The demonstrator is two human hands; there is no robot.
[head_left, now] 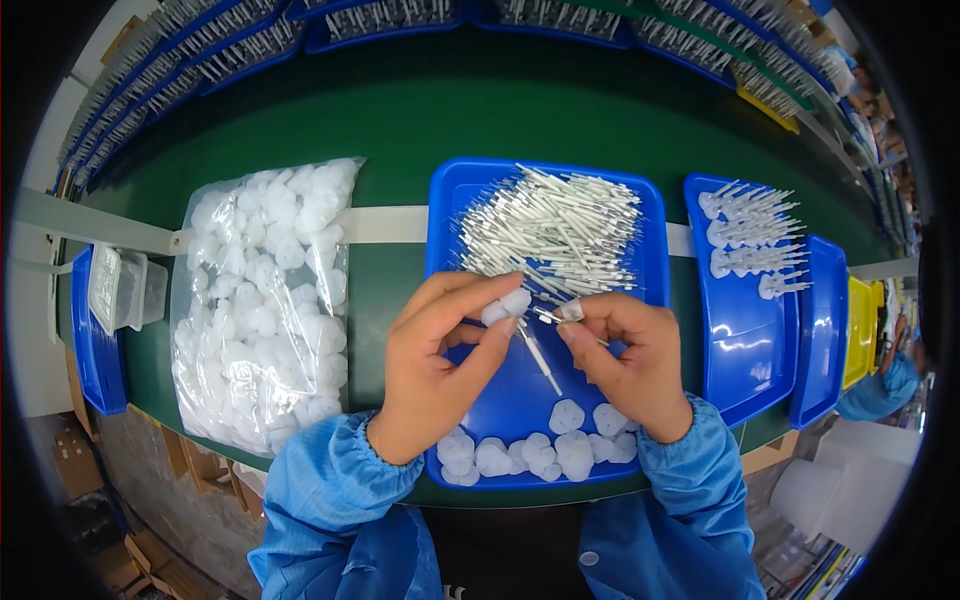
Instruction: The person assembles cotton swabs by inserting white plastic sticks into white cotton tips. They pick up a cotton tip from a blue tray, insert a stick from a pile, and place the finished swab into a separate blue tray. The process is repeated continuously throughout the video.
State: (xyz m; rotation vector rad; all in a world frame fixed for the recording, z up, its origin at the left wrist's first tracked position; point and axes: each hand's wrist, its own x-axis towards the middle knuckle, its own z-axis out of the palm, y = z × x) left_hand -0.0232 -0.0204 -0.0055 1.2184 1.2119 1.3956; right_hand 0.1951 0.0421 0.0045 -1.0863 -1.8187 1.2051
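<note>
Above the middle of a blue tray (498, 400), my left hand (435, 335) pinches a white translucent plastic disc (508, 305) between thumb and fingers. A slim white rod (541, 362) slants down from beside that disc; whether it is joined to it cannot be told. Close by, my right hand (635, 365) is closed on a thin rod with a metal-looking end (546, 316). Something whitish covers its fingertip. Beyond both hands, a heap of white rods (560, 225) fills the tray's far half. Several scalloped white discs (575, 455) lie along its near edge.
Left of the tray lies a clear bag (262, 310) full of white discs. Rods standing in discs fill part of a blue tray (750, 350) on the right. Racked blue trays (385, 22) line the back. At far right, a blue-sleeved person (885, 388) is partly visible.
</note>
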